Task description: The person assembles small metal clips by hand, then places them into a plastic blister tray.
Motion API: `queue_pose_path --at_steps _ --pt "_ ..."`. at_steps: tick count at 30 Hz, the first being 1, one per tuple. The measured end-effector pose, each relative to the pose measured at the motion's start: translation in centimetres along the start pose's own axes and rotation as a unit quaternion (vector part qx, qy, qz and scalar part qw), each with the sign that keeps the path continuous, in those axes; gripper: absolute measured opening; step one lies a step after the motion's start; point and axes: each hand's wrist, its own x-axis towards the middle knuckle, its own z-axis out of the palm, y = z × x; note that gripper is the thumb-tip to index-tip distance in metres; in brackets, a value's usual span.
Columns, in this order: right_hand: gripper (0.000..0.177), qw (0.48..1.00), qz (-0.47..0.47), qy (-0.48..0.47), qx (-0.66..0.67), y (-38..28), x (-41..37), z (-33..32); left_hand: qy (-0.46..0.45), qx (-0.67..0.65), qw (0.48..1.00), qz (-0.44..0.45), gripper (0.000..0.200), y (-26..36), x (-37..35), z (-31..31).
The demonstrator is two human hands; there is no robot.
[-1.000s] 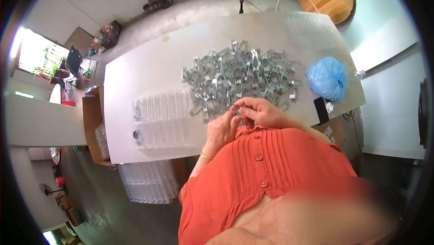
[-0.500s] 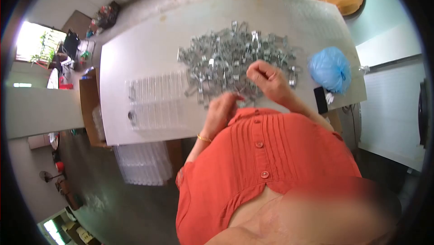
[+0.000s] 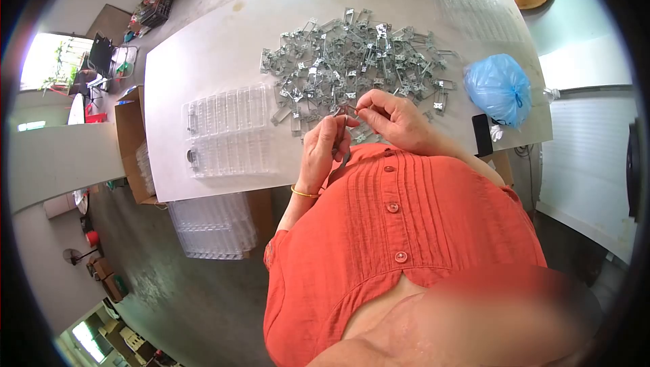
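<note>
My left hand (image 3: 325,147), with a yellow bracelet at the wrist, is closed around a small metal clip (image 3: 344,112) at the near edge of the pile. My right hand (image 3: 394,122) pinches the other end of that piece, its fingertips nearly meeting the left ones. The fingers hide most of the clip, so its full shape cannot be made out. Just beyond both hands spreads a pile of silvery metal clips (image 3: 365,55) with wire loops. A clear plastic tray (image 3: 230,130) with ribbed slots lies left of the pile, a small dark piece at its left end.
To the right sit a knotted blue plastic bag (image 3: 499,89), a black phone (image 3: 481,135) and crumpled white tissue (image 3: 497,133). More clear trays (image 3: 213,228) are stacked below the table's front edge, near a cardboard box (image 3: 132,143). Another clear tray (image 3: 477,11) lies at the back right.
My hands have come together from apart, the right moving left and the left slightly up, and a small metal clip now shows between their fingertips. The view has shifted slightly.
</note>
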Motion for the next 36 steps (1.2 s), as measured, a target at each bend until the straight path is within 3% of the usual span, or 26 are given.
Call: queue_pose_path --at_steps 3,7,10,13,17,20,24,28,29,31,33,34,36 --pt "0.011 0.999 -0.001 -0.003 -0.049 -0.6 -0.3 -0.2 0.016 0.143 0.987 0.078 0.058 -1.3 -0.1 -0.6" --pt "0.011 0.997 0.006 -0.018 -0.078 -0.8 -0.5 0.1 0.013 0.227 0.968 0.103 0.048 -1.4 -0.6 -1.3" --pt "0.012 0.999 0.024 -0.029 -0.015 0.3 -0.4 0.6 -0.003 0.274 0.952 0.138 0.04 -1.3 -0.8 -1.4" --pt "0.016 0.989 0.115 -0.082 0.052 -0.6 -0.5 0.7 -0.02 0.311 0.94 0.138 0.031 -1.8 -1.1 -1.5" --pt "0.022 0.954 0.164 -0.163 0.192 -0.4 0.0 0.3 -0.029 0.343 0.923 0.173 0.031 -1.4 -1.7 -1.5" --pt "0.02 0.943 0.197 -0.161 0.216 0.1 0.2 0.2 -0.047 0.336 0.928 0.155 0.033 -1.5 -2.1 -2.1" --pt "0.015 0.957 0.173 -0.179 0.147 2.2 0.9 0.8 -0.08 0.346 0.921 0.157 0.037 -1.1 -2.4 -2.4" --pt "0.015 0.998 0.039 -0.039 -0.017 2.8 0.9 2.4 -0.131 0.364 0.915 0.113 0.037 -0.8 -2.8 -2.7" --pt "0.016 1.0 0.001 0.01 -0.026 3.2 1.1 2.7 -0.105 0.353 0.909 0.196 0.039 -1.8 -2.6 -2.9" --pt "0.014 0.998 0.045 0.031 0.006 1.2 1.0 2.7 -0.055 0.318 0.876 0.358 0.043 -4.2 -1.5 -2.9" --pt "0.012 0.996 0.084 0.013 0.04 -0.2 0.7 2.1 -0.048 0.11 0.987 0.107 0.052 -3.4 -1.7 -3.9" --pt "0.011 0.997 0.073 0.008 0.03 -0.3 0.4 2.1 -0.044 0.004 0.999 -0.029 0.057 -2.3 -1.8 -4.5" --pt "0.01 0.999 0.047 -0.005 0.011 -0.5 0.3 2.8 -0.037 -0.037 0.998 -0.044 0.065 -1.4 -1.8 -4.6"
